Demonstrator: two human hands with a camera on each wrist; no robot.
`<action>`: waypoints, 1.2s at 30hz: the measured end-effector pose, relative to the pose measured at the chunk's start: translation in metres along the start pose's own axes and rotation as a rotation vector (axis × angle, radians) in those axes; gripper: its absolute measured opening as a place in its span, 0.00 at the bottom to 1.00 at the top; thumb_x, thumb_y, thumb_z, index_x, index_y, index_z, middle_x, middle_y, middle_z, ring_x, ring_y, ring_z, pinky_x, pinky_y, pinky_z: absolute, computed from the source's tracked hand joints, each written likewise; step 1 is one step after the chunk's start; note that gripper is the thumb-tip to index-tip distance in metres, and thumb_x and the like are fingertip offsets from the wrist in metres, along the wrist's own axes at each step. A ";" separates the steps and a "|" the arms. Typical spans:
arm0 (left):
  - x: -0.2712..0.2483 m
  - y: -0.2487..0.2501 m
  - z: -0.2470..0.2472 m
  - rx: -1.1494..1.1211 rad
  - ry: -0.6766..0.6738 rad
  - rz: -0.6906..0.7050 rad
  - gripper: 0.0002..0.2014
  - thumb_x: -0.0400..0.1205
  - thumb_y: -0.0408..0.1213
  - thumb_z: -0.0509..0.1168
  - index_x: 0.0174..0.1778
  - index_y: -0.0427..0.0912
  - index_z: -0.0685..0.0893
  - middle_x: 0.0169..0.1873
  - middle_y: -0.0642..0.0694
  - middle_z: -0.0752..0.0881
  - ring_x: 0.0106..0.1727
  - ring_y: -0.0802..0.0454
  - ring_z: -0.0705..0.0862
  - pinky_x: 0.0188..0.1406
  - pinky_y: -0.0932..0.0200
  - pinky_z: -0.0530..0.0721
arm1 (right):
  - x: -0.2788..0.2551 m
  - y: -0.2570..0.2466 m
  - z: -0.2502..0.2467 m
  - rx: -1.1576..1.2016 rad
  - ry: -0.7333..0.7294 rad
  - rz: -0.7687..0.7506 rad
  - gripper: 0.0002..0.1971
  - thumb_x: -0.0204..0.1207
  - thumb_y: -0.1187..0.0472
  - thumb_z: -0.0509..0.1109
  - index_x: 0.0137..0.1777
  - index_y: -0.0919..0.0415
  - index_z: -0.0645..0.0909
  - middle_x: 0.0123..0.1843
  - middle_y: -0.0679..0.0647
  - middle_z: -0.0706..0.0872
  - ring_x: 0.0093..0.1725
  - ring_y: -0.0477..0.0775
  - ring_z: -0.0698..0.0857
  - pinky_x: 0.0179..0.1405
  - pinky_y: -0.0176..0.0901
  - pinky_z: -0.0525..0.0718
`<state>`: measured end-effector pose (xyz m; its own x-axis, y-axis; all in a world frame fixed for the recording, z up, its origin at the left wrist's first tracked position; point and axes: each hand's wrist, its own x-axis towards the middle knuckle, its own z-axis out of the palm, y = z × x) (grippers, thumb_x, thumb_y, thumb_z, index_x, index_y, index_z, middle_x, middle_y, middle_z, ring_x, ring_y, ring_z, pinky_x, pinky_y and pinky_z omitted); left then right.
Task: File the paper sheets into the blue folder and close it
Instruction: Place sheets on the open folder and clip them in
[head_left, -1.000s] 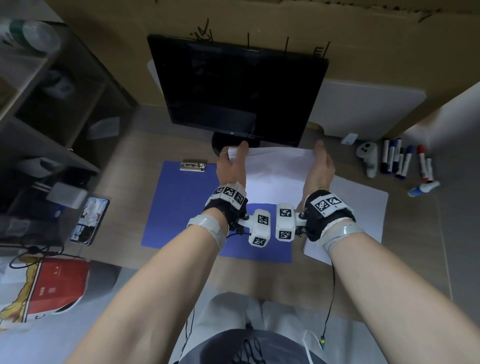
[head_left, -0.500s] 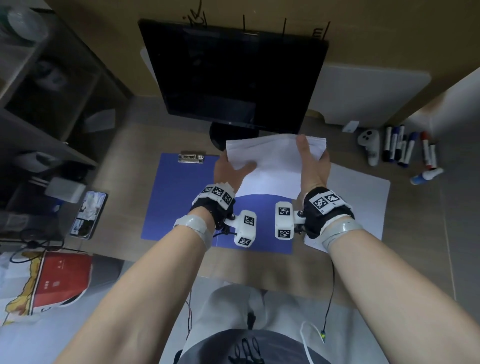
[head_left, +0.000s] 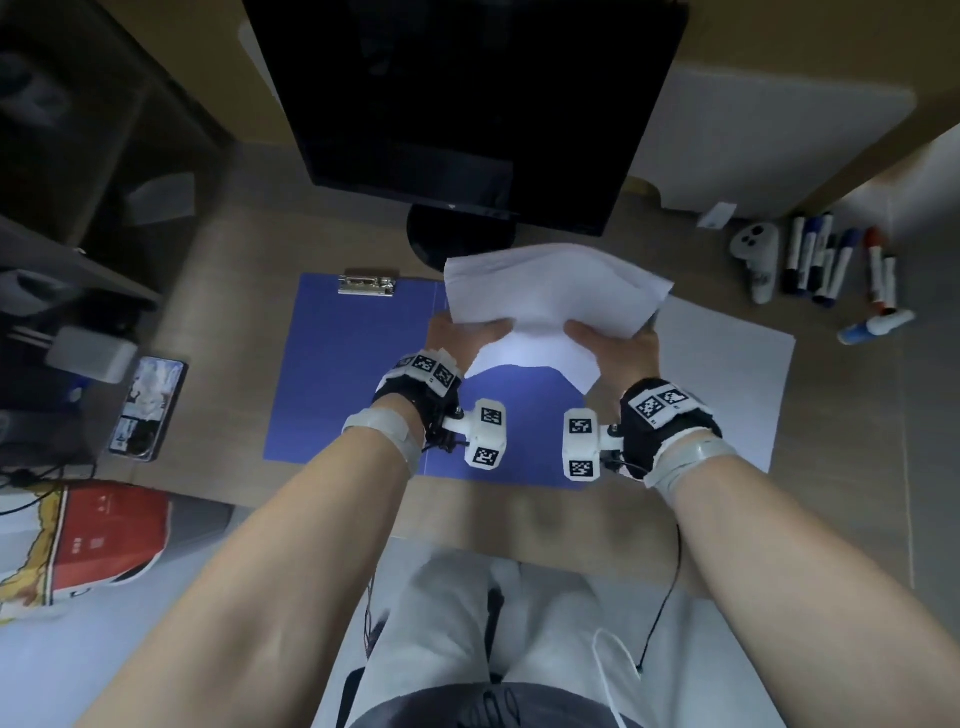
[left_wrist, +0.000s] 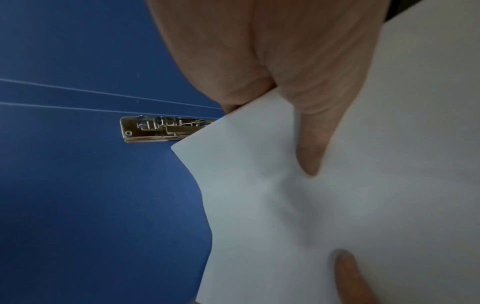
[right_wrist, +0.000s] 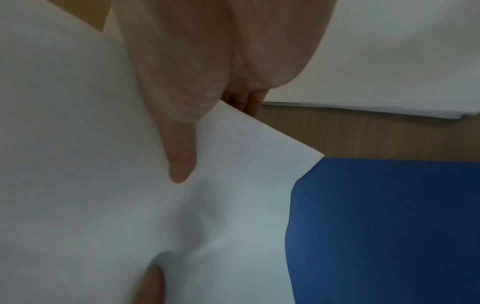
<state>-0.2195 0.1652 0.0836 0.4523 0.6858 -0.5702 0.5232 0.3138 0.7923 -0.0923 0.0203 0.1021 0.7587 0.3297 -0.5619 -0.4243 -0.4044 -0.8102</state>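
The blue folder (head_left: 358, 374) lies open flat on the desk, its metal clip (head_left: 367, 284) at the far left edge. Both my hands hold a bundle of white paper sheets (head_left: 550, 291) lifted above the folder's right half, bowed in the middle. My left hand (head_left: 470, 332) pinches the near left side, thumb on top; the left wrist view shows the thumb on the paper sheets (left_wrist: 337, 195) beside the clip (left_wrist: 161, 129). My right hand (head_left: 610, 340) pinches the near right side, thumb on the paper sheets (right_wrist: 116, 185) over the blue folder (right_wrist: 389, 226).
A black monitor (head_left: 467, 104) stands just behind the papers. More white sheets (head_left: 727, 384) lie on the desk to the right of the folder. Several markers (head_left: 831, 265) and a white controller (head_left: 756, 254) lie far right. A phone (head_left: 148, 408) lies at the left.
The paper bundle has been lifted off the desk and drawn toward me. My hands slid from its sides to its near edge, thumbs now on top.
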 end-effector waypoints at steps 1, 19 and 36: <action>0.001 0.000 0.001 -0.026 0.003 0.012 0.21 0.73 0.36 0.77 0.61 0.36 0.84 0.54 0.46 0.87 0.51 0.55 0.84 0.51 0.64 0.80 | -0.001 -0.002 0.003 0.023 0.000 -0.018 0.17 0.67 0.69 0.83 0.39 0.52 0.78 0.41 0.48 0.87 0.42 0.51 0.87 0.49 0.39 0.87; 0.006 -0.063 0.002 0.128 -0.019 -0.241 0.40 0.66 0.61 0.75 0.67 0.36 0.81 0.57 0.42 0.88 0.57 0.41 0.87 0.64 0.45 0.83 | 0.008 0.044 0.010 -0.421 -0.170 0.214 0.20 0.72 0.56 0.80 0.60 0.66 0.82 0.60 0.62 0.89 0.56 0.64 0.89 0.61 0.58 0.87; 0.008 -0.097 -0.015 0.716 -0.195 -0.367 0.19 0.86 0.33 0.57 0.74 0.37 0.71 0.72 0.40 0.77 0.70 0.41 0.79 0.66 0.53 0.79 | 0.030 0.088 0.016 -0.445 -0.094 0.249 0.23 0.74 0.58 0.79 0.65 0.71 0.82 0.60 0.60 0.88 0.53 0.58 0.84 0.55 0.43 0.79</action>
<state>-0.2775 0.1496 0.0055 0.2456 0.4745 -0.8453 0.9657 -0.0439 0.2560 -0.1144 0.0081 0.0112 0.6050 0.2439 -0.7580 -0.3198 -0.7973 -0.5119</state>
